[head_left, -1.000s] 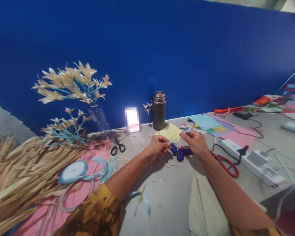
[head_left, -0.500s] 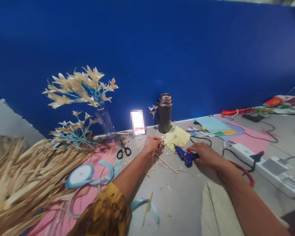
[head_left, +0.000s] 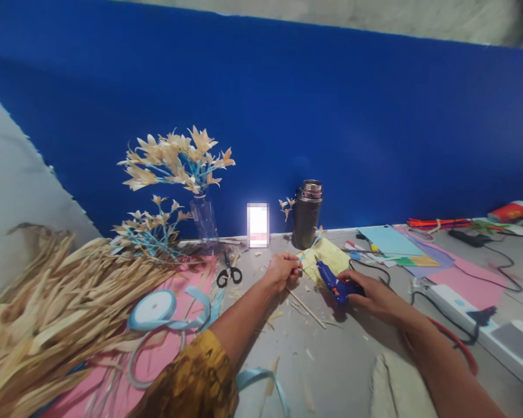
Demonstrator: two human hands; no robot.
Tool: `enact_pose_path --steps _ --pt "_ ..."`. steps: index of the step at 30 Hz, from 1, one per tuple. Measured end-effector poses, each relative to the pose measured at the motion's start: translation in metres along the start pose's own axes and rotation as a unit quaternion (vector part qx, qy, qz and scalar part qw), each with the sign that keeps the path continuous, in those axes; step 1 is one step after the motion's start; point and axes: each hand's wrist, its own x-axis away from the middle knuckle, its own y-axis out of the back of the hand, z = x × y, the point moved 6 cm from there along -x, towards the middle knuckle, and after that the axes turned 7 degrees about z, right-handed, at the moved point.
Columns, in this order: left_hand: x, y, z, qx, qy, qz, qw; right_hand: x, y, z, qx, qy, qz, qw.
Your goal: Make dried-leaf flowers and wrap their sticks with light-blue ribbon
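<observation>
My left hand (head_left: 285,269) is closed in a pinch around the light blue stem of a small artificial flower (head_left: 319,232). The stem slants up and right over a crumpled yellow paper (head_left: 337,255). Below that hand a thin stick (head_left: 307,307) lies on the table. In my right hand (head_left: 372,295) is a blue glue gun (head_left: 336,284), its fingers wrapped round the handle. The gun's nozzle points up and left, near the flower stem but apart from it as far as I can see.
Black scissors (head_left: 229,275), a light blue ribbon roll (head_left: 152,309) and dried husks (head_left: 26,307) lie to the left. A clear bottle (head_left: 203,220) holds pale flowers. Behind my hands stand a dark flask (head_left: 307,217) and a blurred-out bright rectangle. A white power strip (head_left: 457,305) lies right.
The glue gun has been lifted off the table a little in my right hand, its nozzle nearer the flower stem. The whole view has shifted, with more wall showing above.
</observation>
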Motion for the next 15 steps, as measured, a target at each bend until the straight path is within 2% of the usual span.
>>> enact_pose_path --steps 5,15 --pt "0.0028 -0.0029 0.0001 0.004 0.0 0.007 1.0 -0.0052 -0.0041 0.0057 -0.003 0.029 -0.018 0.999" --pt "0.0065 -0.0091 0.0001 -0.005 -0.008 0.017 1.0 -0.0063 -0.0088 0.0026 -0.001 0.047 -0.006 0.999"
